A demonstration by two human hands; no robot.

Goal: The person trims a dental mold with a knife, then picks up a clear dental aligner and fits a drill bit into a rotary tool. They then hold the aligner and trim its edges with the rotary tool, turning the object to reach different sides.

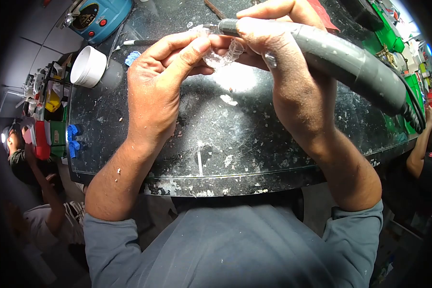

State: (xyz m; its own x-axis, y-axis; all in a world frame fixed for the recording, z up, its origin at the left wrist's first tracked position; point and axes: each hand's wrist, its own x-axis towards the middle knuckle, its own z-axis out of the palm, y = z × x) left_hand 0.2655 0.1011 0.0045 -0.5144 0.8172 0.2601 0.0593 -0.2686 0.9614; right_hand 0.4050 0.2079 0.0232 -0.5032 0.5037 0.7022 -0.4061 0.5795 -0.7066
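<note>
A clear dental aligner (pixel 217 60), curved like an arch of teeth, is pinched between the thumb and fingers of my left hand (pixel 157 91). My right hand (pixel 296 84) is wrapped round a thick grey rotary handpiece (pixel 343 56), whose cord leaves its rear end at the right. The handpiece's thin tip points left and lies right at the aligner's upper edge. Both hands are above the black worktop (pixel 197 139), fingers close together around the aligner. Part of the aligner is hidden behind my fingers.
A white tub (pixel 88 66) and a blue machine (pixel 100 20) with a red button stand at the back left. White debris dots the worktop, with blue scraps (pixel 73 140) near its left edge. Green bins (pixel 388 33) line the right side. Other people sit at both sides.
</note>
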